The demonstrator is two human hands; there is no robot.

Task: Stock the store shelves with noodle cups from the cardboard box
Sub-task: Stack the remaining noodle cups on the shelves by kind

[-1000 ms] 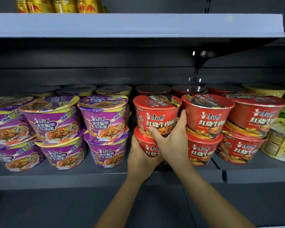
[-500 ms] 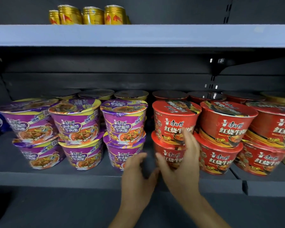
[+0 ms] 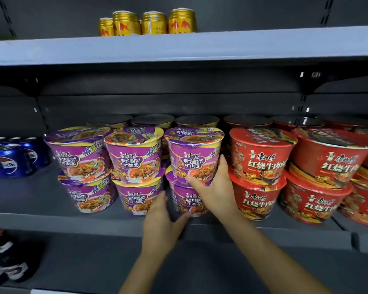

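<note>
Head cam: both yr hands on the rightmost purple noodle stack.
Yr right hand point(image 3: 215, 187) grips the upper purple cup point(image 3: 193, 158), thumb across its lower front, fingers curled up its right side. Directly under that cup sits the lower purple cup point(image 3: 189, 202), both upright on the grey shelf point(image 3: 51, 221). Yr left hand point(image 3: 162, 225) clasps the lower one at the base, fingers on its left side, thumb under the front edge. Just left of the upper purple cup: 2 more purple stacks point(image 3: 134, 166), each 2 high. Further left, blue cola cans point(image 3: 9, 162). Just right of it, red cups point(image 3: 261, 162), also stacked 2 high. Above it, gold cans point(image 3: 149, 23) on the next shelf up. Below and far left of it, dark bottles point(image 3: 4, 257).
</note>
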